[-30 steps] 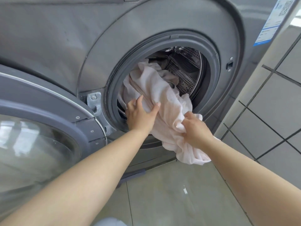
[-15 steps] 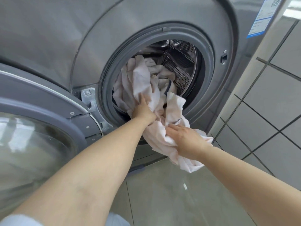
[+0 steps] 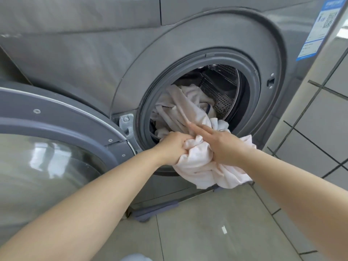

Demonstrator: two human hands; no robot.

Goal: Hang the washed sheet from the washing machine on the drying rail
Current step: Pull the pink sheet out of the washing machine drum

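Observation:
A pale pink-white sheet (image 3: 197, 166) spills out of the round opening of the grey washing machine (image 3: 188, 34). Part of the sheet still lies inside the steel drum (image 3: 222, 97), and a bunch of it hangs over the lower rim. My left hand (image 3: 173, 146) grips a fistful of the sheet at the rim. My right hand (image 3: 220, 146) lies on the bunch just to the right, its fingers stretched straight toward the drum. No drying rail is in view.
The machine's glass door (image 3: 56, 147) stands swung open at the left, close to my left forearm. A tiled wall (image 3: 320, 113) rises on the right. Grey floor tiles (image 3: 207, 232) lie below, and a blue label (image 3: 318, 25) is stuck at the machine's top right.
My left hand has pulled back from inside the opening to the rim with a fistful of sheet. My right hand has let go and now stretches its fingers forward. More sheet hangs outside.

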